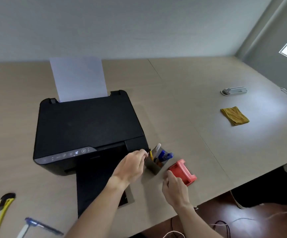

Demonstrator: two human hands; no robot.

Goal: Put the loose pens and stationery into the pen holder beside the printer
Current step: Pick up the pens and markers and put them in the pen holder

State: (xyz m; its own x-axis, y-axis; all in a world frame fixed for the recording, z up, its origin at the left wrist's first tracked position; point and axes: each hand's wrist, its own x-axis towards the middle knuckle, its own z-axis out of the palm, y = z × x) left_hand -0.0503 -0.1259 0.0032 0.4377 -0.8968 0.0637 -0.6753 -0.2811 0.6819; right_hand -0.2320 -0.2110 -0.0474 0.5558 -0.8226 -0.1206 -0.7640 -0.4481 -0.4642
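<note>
The dark pen holder (pixel 153 167) stands on the table just right of the black printer (pixel 87 127). It holds a yellow pencil (pixel 151 154), a white marker (pixel 157 147) and blue pens (pixel 166 155). My left hand (pixel 132 166) hovers at the holder's left rim, its fingers curled together beside the pencil's top without visibly gripping it. My right hand (pixel 175 188) grips the near end of a red stapler-like tool (pixel 182 170) lying right of the holder, thumb on its left corner. A yellow utility knife (pixel 0 213), a blue pen (pixel 41 225) and a white pen (pixel 23 231) lie loose at the bottom left.
White paper (pixel 78 78) stands in the printer's rear feed and its black output tray (pixel 91 189) sticks out toward me. A folded yellow cloth (pixel 234 115) and a white-grey device (pixel 233 91) lie far right. The table edge (pixel 208 200) runs diagonally on the right, with cables on the floor below.
</note>
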